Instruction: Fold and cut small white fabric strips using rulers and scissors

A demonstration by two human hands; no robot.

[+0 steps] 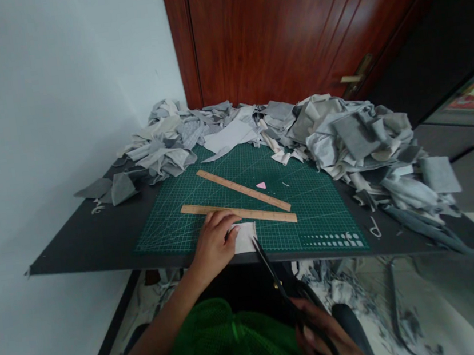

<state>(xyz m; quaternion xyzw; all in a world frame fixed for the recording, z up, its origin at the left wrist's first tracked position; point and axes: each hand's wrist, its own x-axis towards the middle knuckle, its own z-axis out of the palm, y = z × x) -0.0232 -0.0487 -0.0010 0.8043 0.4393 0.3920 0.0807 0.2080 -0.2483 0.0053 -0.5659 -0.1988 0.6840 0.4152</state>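
A small white piece of fabric (245, 238) lies at the front edge of the green cutting mat. My left hand (215, 240) is on its left side, fingers curled and thumb against the fabric, with the fingertips close to a wooden ruler (263, 214). In my right hand (325, 333), below the table edge, is a pair of black scissors (276, 282), fingers closed round the handles. Their blades point up and forward, and the tip overlaps the fabric near its right edge. Whether the tip cuts into it, I cannot tell. My left hand covers part of the fabric.
Another wooden ruler (242, 190) lies slanted on the cutting mat (318, 202), near a pink triangular piece (261, 185). Grey and white fabric scraps (356, 134) are heaped along the back and right of the dark table (85, 242). More scraps (341, 288) litter the floor.
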